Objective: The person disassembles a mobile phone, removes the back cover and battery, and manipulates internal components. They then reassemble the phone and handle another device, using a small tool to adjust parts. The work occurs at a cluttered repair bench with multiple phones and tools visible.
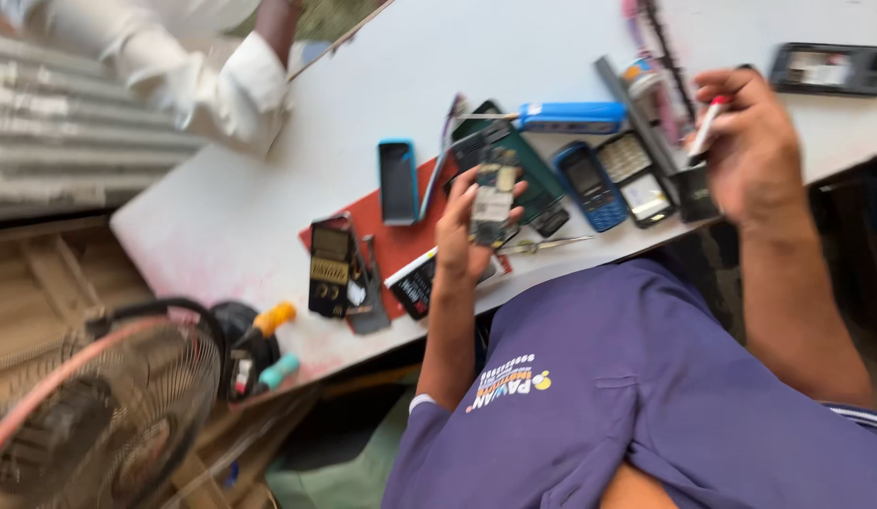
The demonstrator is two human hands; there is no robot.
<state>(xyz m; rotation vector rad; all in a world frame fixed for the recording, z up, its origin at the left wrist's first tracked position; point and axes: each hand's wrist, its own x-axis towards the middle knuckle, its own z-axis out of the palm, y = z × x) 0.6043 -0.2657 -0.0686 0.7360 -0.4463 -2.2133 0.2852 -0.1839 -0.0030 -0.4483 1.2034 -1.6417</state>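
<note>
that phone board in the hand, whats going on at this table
A person in a purple shirt holds a bare phone circuit board up in the left hand, above a red mat. The right hand grips a thin white tool with a red tip. On the white table lie a blue keypad phone, a blue phone cover, tweezers and other phone parts. Someone's white sleeve rests at the far edge.
</note>
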